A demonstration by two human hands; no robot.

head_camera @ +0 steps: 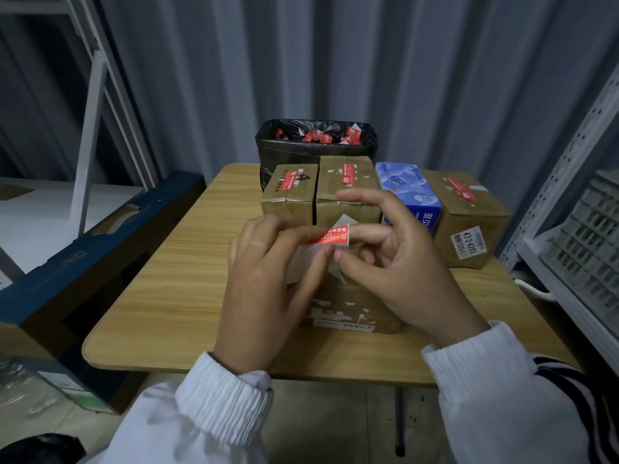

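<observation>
A red sticker (330, 236) with white print and a white backing is held above a brown cardboard box (348, 306) on the wooden table (174, 262). My left hand (268, 283) pinches the sticker's left part between thumb and fingers. My right hand (395, 259) pinches its lower right edge with thumb and a fingertip, the other fingers spread. Both hands cover most of the box top.
Behind stand two taped cardboard boxes (289, 192) (346, 189), a blue tissue box (410, 192) and a labelled carton (469, 219). A black-lined bin (315, 145) at the back holds several crumpled red stickers. Metal shelving (569, 195) stands right, a dark crate (83, 262) left.
</observation>
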